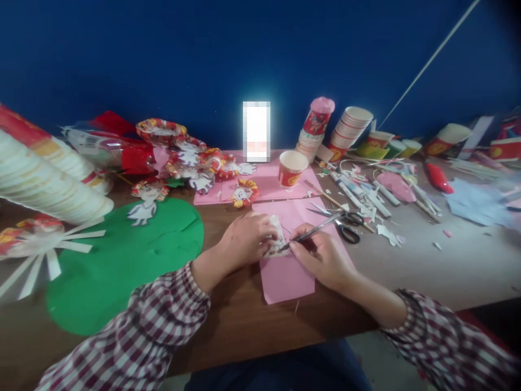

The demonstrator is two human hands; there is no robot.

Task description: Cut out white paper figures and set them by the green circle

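Pen [311, 231] slanting across the centre, tip to the lower left

The pen's long axis runs from its dark tip, at the small white paper piece [275, 221], toward the upper right of the frame, where its far end overlaps the scissors [348, 234]. The right hand [329, 260], right of centre, has its grip closed around the pen near the tip. The left hand [240, 239] lies just left of centre, fingers curled with their tips on the white paper piece; whether its grip pinches or only presses cannot be told. The fingers cover part of that piece, so its full outline and any marks are hard to make out.

Beneath lies a pink sheet [288, 279], its near edge toward the bottom of the frame, on the brown surface [228, 331]. The scissors' black handles point to the right. A paper cup [293, 169] stands upright above centre. At middle left, a green disc [122, 271] carries part of a paper figure [142, 210]. Stacked cups [49, 182] are cut off by the left edge, pixelation hides a bright patch at upper centre, and items at the far right blur.
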